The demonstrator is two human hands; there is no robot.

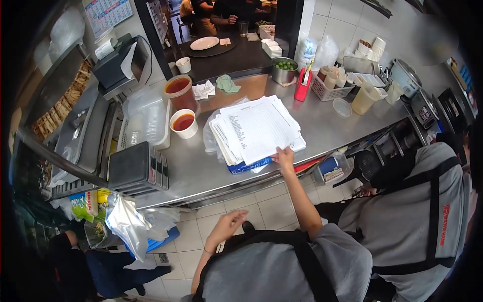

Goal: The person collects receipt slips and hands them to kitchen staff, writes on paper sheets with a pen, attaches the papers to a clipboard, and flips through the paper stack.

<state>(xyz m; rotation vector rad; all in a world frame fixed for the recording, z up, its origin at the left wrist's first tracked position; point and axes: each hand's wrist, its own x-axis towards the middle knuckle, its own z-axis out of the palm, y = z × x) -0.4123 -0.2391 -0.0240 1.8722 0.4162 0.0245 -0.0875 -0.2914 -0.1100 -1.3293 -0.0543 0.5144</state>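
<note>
A thick stack of printed sheets [261,123] lies on the steel counter, on top of a blue paper package [249,165]. My right hand [285,159] pinches the near edge of the stack between thumb and fingers. The top sheet shows a printed table with a column of text on its left side. My left hand [227,227] hangs in front of the counter, over the floor, with nothing in it and its fingers loosely apart.
Left of the papers stand a white cup [183,124] and a tub [180,93] of red sauce. Behind are a red tape dispenser [303,84] and a pot of green limes [284,69]. Black containers [137,168] sit front left. A co-worker [412,201] is close at right.
</note>
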